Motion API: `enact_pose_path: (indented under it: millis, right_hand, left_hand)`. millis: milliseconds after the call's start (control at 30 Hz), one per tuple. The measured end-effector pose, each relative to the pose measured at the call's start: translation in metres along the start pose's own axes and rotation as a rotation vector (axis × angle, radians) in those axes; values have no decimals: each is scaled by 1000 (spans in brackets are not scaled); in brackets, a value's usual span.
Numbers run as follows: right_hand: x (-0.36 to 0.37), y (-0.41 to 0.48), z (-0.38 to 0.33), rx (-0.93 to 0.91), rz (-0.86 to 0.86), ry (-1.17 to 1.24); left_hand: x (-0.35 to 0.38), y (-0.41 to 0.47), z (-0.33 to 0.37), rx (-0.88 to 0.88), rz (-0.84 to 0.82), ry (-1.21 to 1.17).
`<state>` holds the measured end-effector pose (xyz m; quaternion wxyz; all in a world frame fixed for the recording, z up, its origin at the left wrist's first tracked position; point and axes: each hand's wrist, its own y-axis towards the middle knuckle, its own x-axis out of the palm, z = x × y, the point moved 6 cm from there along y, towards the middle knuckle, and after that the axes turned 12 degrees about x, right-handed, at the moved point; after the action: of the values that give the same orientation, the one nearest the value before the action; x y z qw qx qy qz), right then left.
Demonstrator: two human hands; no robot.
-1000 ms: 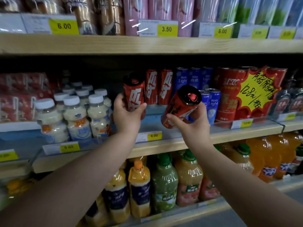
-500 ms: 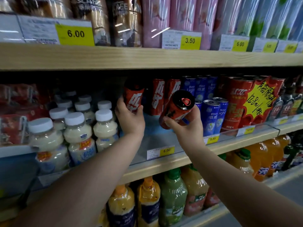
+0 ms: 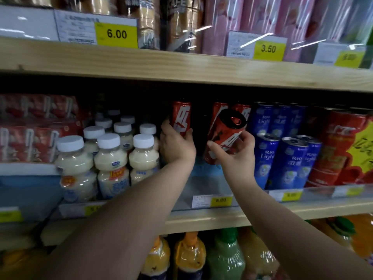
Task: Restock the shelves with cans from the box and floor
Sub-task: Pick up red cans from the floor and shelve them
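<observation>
My left hand (image 3: pixel 176 146) grips an upright red can (image 3: pixel 180 119) deep in the middle shelf (image 3: pixel 201 217), just right of the white-capped bottles. My right hand (image 3: pixel 235 154) holds a second red can (image 3: pixel 225 136), tilted so its black top with a red tab faces me, in front of two more red cans (image 3: pixel 219 110) standing at the back. Whether the left can rests on the shelf floor is hidden by my hand.
White-capped milky bottles (image 3: pixel 110 158) crowd the left of the gap, blue cans (image 3: pixel 286 158) stand to its right, then large red cans with a yellow starburst sign (image 3: pixel 361 150). The upper shelf board (image 3: pixel 181 63) hangs close overhead. Juice bottles (image 3: pixel 189 257) fill the shelf below.
Both hands have pushed farther into the shelf. The left can has gone back toward the rear row; the right can has followed, still tilted. The camera has come closer.
</observation>
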<state>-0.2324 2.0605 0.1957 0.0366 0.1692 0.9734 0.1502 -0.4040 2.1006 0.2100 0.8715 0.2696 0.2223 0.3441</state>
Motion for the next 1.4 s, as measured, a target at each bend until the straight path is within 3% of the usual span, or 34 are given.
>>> enact_pose_path:
  millis: [300, 400, 500, 600, 867, 967, 1167, 1400]
  right_hand:
    - [3, 23, -1, 5, -104, 21]
    - [9, 28, -8, -32, -80, -17]
    - [23, 30, -19, -92, -48, -105]
    - [38, 31, -23, -90, -36, -167]
    - [51, 43, -14, -41, 42, -215]
    - [50, 42, -10, -49, 2, -209]
    - [40, 33, 7, -61, -46, -314]
    - [39, 26, 23, -43, -21, -675]
  left_hand:
    - [-8, -33, 10, 45, 23, 34]
    - [-6, -59, 20, 191, -165, -75]
    - [2, -66, 19, 150, -348, -154]
    - [10, -62, 8, 74, -415, -180]
    - [12, -53, 5, 162, -560, -59]
    - [7, -51, 5, 163, -530, -72]
    - [-16, -32, 7, 160, -166, -61]
    - [-1, -20, -7, 83, -145, 51]
